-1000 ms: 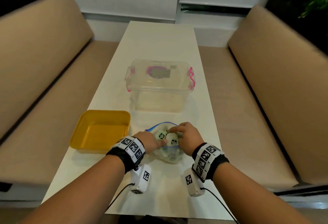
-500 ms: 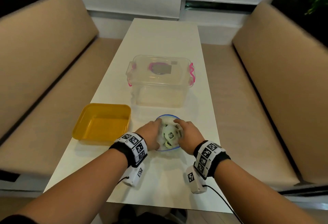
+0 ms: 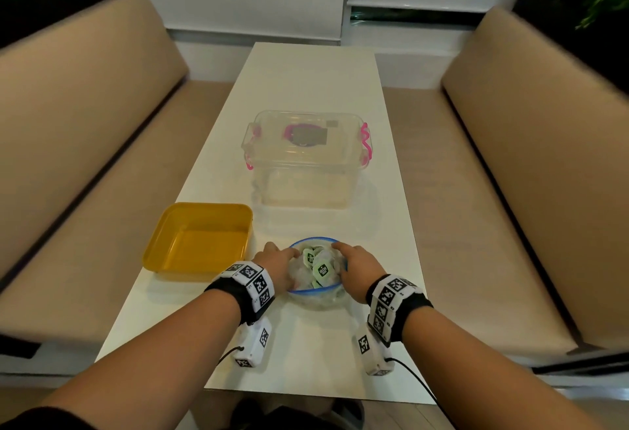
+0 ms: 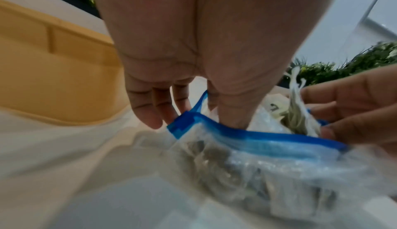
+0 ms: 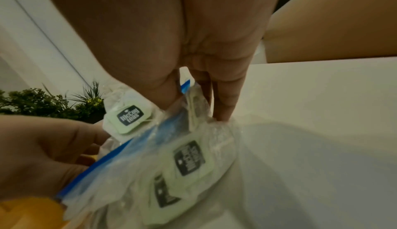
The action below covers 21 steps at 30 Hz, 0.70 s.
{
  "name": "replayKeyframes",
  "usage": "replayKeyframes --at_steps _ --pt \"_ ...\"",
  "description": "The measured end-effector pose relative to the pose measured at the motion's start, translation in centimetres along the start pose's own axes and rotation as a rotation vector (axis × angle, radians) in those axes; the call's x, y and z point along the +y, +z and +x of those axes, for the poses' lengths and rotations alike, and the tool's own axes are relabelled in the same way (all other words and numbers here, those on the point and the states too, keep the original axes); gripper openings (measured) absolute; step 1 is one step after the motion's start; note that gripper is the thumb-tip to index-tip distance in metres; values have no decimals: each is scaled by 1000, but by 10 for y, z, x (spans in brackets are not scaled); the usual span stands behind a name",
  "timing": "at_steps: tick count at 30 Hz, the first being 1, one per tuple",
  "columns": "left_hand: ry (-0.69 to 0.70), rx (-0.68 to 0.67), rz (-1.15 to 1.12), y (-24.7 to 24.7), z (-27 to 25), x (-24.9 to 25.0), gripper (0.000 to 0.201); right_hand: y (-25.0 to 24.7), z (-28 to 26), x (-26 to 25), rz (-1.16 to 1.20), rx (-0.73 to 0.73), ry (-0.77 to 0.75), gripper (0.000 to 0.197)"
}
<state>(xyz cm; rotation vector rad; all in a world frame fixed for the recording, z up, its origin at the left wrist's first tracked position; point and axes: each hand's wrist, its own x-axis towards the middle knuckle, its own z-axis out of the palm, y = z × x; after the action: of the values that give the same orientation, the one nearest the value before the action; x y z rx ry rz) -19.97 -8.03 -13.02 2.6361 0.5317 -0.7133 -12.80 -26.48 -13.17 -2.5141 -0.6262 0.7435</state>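
On the white tabletop [image 3: 306,89], the left hand [image 3: 277,268] and right hand [image 3: 357,268] are each pinching the bag [image 3: 320,302] by its rim, holding it open (tea bags [image 3: 322,271] inside).

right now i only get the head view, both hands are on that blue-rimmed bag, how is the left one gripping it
observer: the left hand pinches the zip bag by its blue strip, thumb inside the mouth, fingers outside
operator: and the right one
observer: the right hand pinches the opposite side the same way, thumb inside, fingers outside
operator: what are the green things in it
observer: tea bag tags, pale green; the black label reads something like McCoy teas
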Motion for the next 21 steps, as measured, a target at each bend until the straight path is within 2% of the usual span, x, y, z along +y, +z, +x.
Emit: replayKeyframes --at_steps 2,6,7,9,11,13,17,21 --pt "54 107 -18 -4 -1 -1 56 -3 1 -1 -5 -7 8 61" --pt "229 452 -163 -23 -9 4 35 -6 1 3 63 21 12 60" --pt "280 481 -173 -28 -11 7 26 -6 1 3 79 35 11 59" --pt "352 411 -102 -33 -16 17 23 -6 0 1 92 65 0 55" --pt "350 311 21 -34 -18 27 30 -6 -2 -2 88 100 -25 49" --pt "334 291 125 -32 -17 33 30 -7 -4 -5 90 143 -50 47" --pt "343 353 161 -37 -16 40 27 -14 -7 -10 97 256 -142 45" --pt "474 455 67 -58 -22 47 25 -23 -8 -18 186 313 -257 32"
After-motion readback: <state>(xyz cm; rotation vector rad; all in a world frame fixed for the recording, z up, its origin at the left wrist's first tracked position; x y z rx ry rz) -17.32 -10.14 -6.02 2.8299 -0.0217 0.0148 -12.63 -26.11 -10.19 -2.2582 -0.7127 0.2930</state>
